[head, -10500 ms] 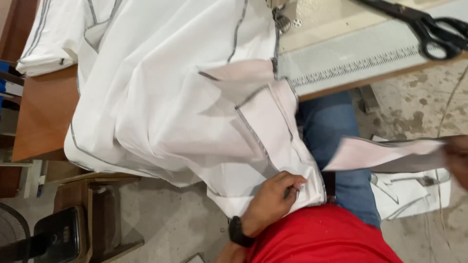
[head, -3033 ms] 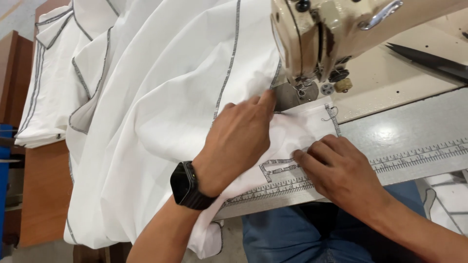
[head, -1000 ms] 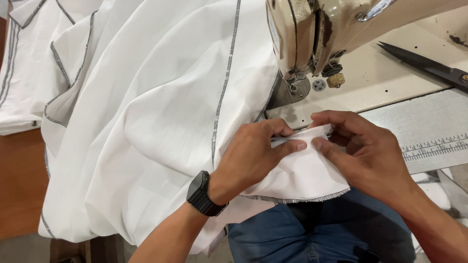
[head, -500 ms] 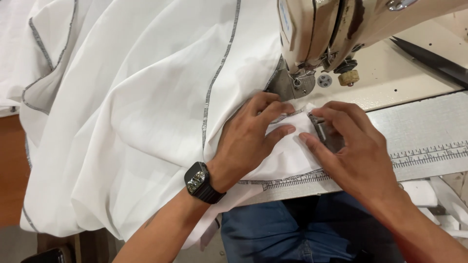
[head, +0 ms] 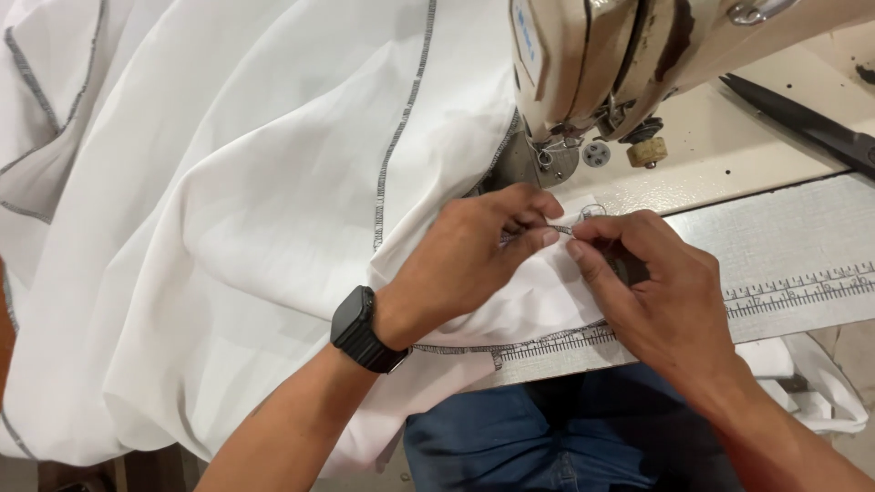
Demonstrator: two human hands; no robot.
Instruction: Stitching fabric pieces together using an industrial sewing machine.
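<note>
A large white cloth [head: 228, 210] with grey stitched seams lies heaped over the table and hangs off its left side. My left hand [head: 465, 264], with a black watch [head: 363, 330] on its wrist, pinches the cloth's edge right in front of the sewing machine's [head: 602, 64] needle area. My right hand [head: 652, 287] meets it from the right, fingertips gripping the same edge of the cloth. Both hands rest on the fabric at the table's front.
Black scissors [head: 802, 123] lie on the cream table top [head: 729, 164] at the right. A printed ruler strip [head: 793, 287] runs along the table's front edge. My blue-trousered legs [head: 547, 437] show below, and more white fabric [head: 820, 392] hangs at lower right.
My fingers have drawn closer together and now pinch the cloth edge beneath the machine head instead of lying flat on it. The view has shifted slightly.
</note>
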